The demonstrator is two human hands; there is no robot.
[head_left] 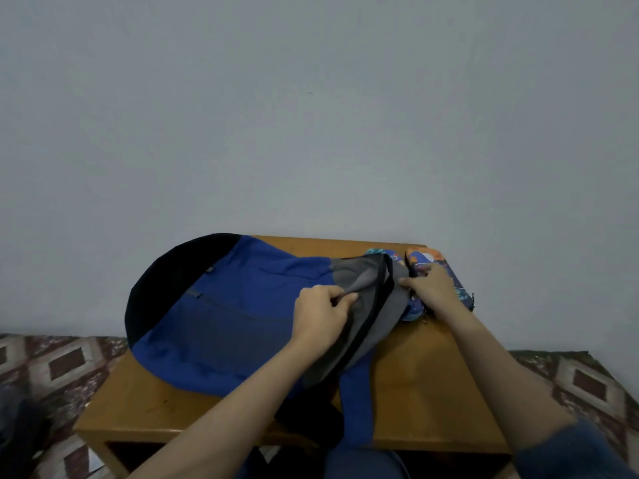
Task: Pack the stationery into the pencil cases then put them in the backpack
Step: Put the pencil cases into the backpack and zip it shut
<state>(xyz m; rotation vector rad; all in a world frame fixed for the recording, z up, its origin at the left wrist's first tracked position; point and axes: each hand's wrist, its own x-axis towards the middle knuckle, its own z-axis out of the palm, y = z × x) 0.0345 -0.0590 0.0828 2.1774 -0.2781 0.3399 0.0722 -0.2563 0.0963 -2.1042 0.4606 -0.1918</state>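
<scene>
A patterned floor covering (52,368) is showing at 8 o'clock, below and left of the wooden table (432,392). The blue backpack (224,323) is lying flat across the table, its black base pointing to 10 o'clock and overhanging the table's left edge. Its gray zippered top is pointing to 2 o'clock. One blue strap (356,402) is hanging over the table's front edge at 6 o'clock.

The left hand (321,316) is resting on the bag near the table's middle. Its fingers are curling, and thumb and fingertips are pinching a fold of the gray fabric on the near side of the zip.

At 2 o'clock from it, the right hand (428,288) is reaching to the far side of the zip. Its thumb and forefinger are pinching the gray rim there, while the other fingers are curling under, mostly hidden.

Two closed pencil cases are lying side by side at the table's 2 o'clock corner, outside the bag. The blue pencil case (413,309) is sitting partly under the gray rim and the right hand. The orange pencil case (425,259) is lying just to its right, touching the hand's far side.
</scene>
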